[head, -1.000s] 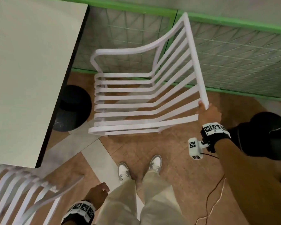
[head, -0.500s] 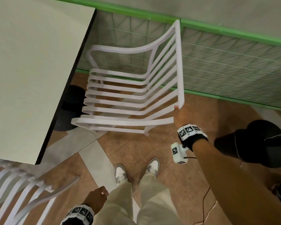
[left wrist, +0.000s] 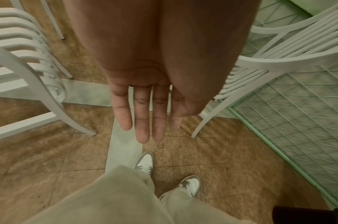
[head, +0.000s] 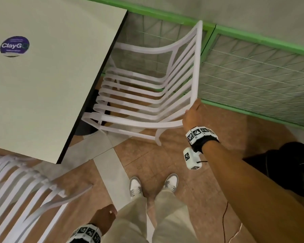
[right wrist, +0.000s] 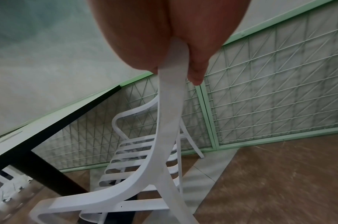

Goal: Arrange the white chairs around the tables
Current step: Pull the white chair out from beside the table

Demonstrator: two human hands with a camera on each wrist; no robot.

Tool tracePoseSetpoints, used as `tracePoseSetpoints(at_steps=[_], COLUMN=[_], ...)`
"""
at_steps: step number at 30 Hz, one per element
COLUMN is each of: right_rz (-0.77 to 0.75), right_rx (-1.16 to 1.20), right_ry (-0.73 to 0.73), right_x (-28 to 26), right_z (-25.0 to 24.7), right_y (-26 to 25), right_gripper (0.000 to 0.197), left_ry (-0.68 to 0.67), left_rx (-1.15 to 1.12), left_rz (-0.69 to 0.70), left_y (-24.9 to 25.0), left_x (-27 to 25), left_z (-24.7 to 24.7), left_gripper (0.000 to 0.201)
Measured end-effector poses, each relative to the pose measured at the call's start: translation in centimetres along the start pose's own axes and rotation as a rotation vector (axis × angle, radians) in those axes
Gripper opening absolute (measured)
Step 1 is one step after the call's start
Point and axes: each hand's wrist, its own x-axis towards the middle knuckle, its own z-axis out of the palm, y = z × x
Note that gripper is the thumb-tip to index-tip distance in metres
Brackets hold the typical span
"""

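A white slatted chair (head: pixel 144 95) stands against the right edge of the pale table (head: pixel 47 81), its seat front partly under the tabletop. My right hand (head: pixel 193 114) grips the near corner of the chair's backrest; in the right wrist view the white frame (right wrist: pixel 170 121) runs out from between thumb and fingers. My left hand (head: pixel 104 218) hangs beside my leg, and the left wrist view shows its fingers (left wrist: pixel 143 118) straight and holding nothing. A second white chair (head: pixel 23 193) stands at the lower left by the table's near corner.
A green-framed wire mesh fence (head: pixel 253 81) runs along the far side, right behind the chair. A black object (head: pixel 288 169) sits on the floor at the right. My feet (head: pixel 153 186) stand on brown tiles beside a grey strip (head: pixel 112 172). A purple sticker (head: pixel 14 46) marks the tabletop.
My right hand has pushed the chair leftward toward the table; its seat front now sits under the table edge. The left hand has stayed by my leg.
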Motion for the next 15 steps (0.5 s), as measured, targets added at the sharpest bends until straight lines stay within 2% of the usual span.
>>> tracePoseSetpoints(at_steps=[3, 6, 9, 15], right_rz=[0.01, -0.01, -0.011, -0.072], right_rx=[0.004, 0.012, -0.009, -0.075], right_ry=[-0.003, -0.025, -0.042, -0.015], right_x=[0.5, 0.7, 0.8, 0.9], right_z=[0.6, 1.1, 1.4, 1.8], right_y=[-0.7, -1.8, -2.8, -2.6], right_gripper=[0.058, 0.063, 0.056, 0.061], left_ry=[0.013, 0.009, 0.008, 0.019], left_rx=[-0.005, -0.012, -0.034, -0.103], left_rz=[-0.015, -0.037, -0.054, -0.057], left_y=[-1.0, -1.6, -2.0, -2.1], left_x=[-0.5, -1.0, -1.3, -2.1], left_z=[0.2, 0.5, 1.2, 2.9], left_gripper=[0.026, 0.023, 0.023, 0.024])
